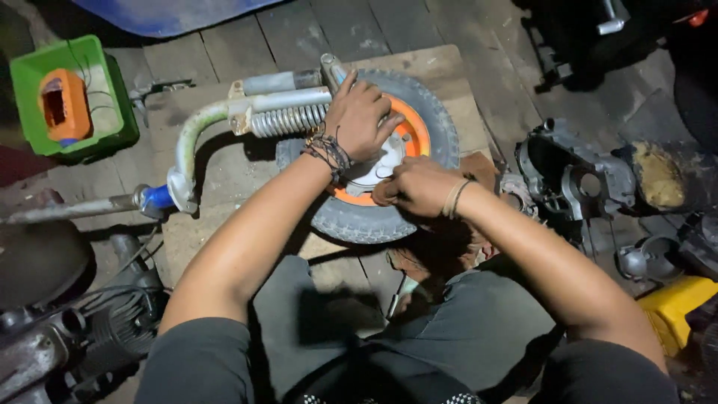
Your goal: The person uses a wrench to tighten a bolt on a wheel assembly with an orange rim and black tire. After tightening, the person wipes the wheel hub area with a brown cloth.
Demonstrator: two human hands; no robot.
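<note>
— Wheel [389, 150] with the orange rim: where does it lie?
— Flat on a wooden board [224, 172] on the floor. The left hand [359, 116] presses open on the rim, the right hand [415, 185] is curled shut at the hub; around what, I cannot tell.
— And around the wheel?
— A spring [288, 120] and bent tube [198, 135] run left of it; a green crate [75, 93] stands farther left, a grey engine casing [576, 176] right.

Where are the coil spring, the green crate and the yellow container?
coil spring [288, 120], head view, middle of the coils.
green crate [120, 97], head view, right wall.
yellow container [673, 307], head view, top face.
</note>
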